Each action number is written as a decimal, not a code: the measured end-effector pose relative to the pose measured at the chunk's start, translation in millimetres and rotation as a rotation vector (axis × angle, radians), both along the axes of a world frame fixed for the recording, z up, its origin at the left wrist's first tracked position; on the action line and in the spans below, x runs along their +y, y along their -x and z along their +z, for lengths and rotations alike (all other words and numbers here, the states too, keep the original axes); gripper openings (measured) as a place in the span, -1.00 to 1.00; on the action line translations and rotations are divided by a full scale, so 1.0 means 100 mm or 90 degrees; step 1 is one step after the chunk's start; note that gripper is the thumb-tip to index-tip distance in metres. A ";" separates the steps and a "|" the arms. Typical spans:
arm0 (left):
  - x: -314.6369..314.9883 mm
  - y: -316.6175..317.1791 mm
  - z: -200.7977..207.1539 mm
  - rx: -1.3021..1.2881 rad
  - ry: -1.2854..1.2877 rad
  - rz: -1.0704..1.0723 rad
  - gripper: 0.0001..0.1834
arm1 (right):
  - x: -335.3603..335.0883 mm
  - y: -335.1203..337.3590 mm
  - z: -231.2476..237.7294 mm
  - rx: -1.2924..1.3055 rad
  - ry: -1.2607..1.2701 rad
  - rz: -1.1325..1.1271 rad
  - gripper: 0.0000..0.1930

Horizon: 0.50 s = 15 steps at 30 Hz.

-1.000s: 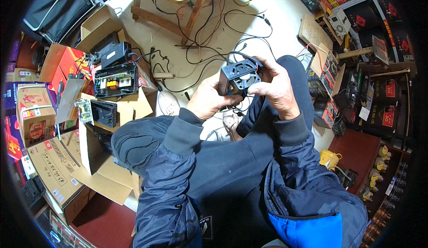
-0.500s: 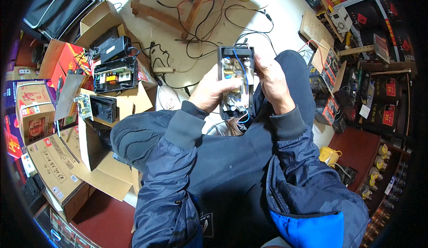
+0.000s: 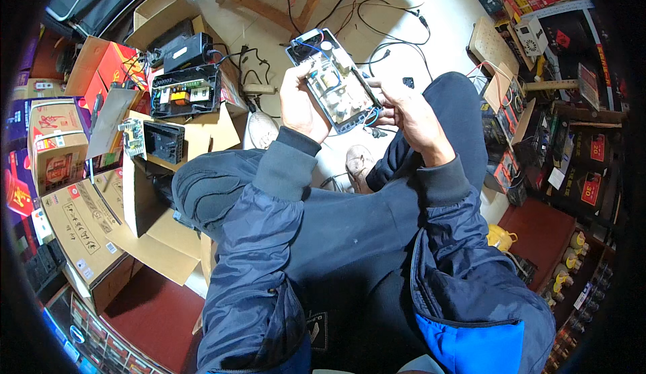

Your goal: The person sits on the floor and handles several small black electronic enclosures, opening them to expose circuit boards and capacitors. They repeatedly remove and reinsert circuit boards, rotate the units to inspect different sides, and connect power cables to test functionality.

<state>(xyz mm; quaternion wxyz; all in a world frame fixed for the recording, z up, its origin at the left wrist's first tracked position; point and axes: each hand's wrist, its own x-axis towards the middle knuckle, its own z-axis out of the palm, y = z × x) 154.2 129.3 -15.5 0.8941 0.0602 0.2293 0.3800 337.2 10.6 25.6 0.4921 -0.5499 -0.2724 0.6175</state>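
Note:
Above my lap I hold an opened power supply (image 3: 331, 81), a black rectangular case with a circuit board, components and blue wires showing inside. It is tilted, its far end leaning left. My left hand (image 3: 301, 105) grips its left long side, with the thumb at the rim. The fingers of my right hand (image 3: 412, 115) are closed at its near right corner, beside the blue wires; the exact fingertip contact is partly hidden. To the left, another opened power supply (image 3: 185, 93) rests on a cardboard box, with a closed black adapter (image 3: 187, 52) behind it.
A loose circuit board (image 3: 133, 138) and a black case part (image 3: 165, 141) lie on the left box flaps. Cardboard boxes (image 3: 77, 229) crowd the left. Cables (image 3: 397, 29) trail across the floor near a wooden stand (image 3: 259, 11). Shelves of equipment (image 3: 589, 152) line the right.
The power supply has turned from upright to slanting, its far end now to the left and higher up. My right hand has slid from its far right side to the near right corner.

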 end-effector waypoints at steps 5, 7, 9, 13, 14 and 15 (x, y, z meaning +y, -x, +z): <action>0.02 0.01 0.01 -0.040 -0.006 -0.012 -0.35 | -0.02 0.02 0.13 -0.013 -0.027 0.055 -0.36; 0.03 0.01 0.02 -0.044 -0.009 -0.002 -0.33 | -0.02 0.03 0.14 -0.007 -0.049 0.079 -0.30; 0.04 0.02 0.04 -0.047 -0.005 0.016 -0.34 | -0.01 0.04 0.12 0.015 -0.050 0.099 -0.23; 0.08 0.04 0.08 -0.017 -0.050 0.071 -0.40 | -0.05 0.04 0.13 0.049 -0.045 0.105 -0.20; 0.08 0.06 0.08 -0.043 -0.049 0.068 -0.41 | -0.04 0.04 0.13 0.034 -0.033 0.097 -0.20; 0.08 0.05 0.09 -0.025 -0.050 0.068 -0.42 | -0.04 0.05 0.13 0.029 -0.031 0.092 -0.20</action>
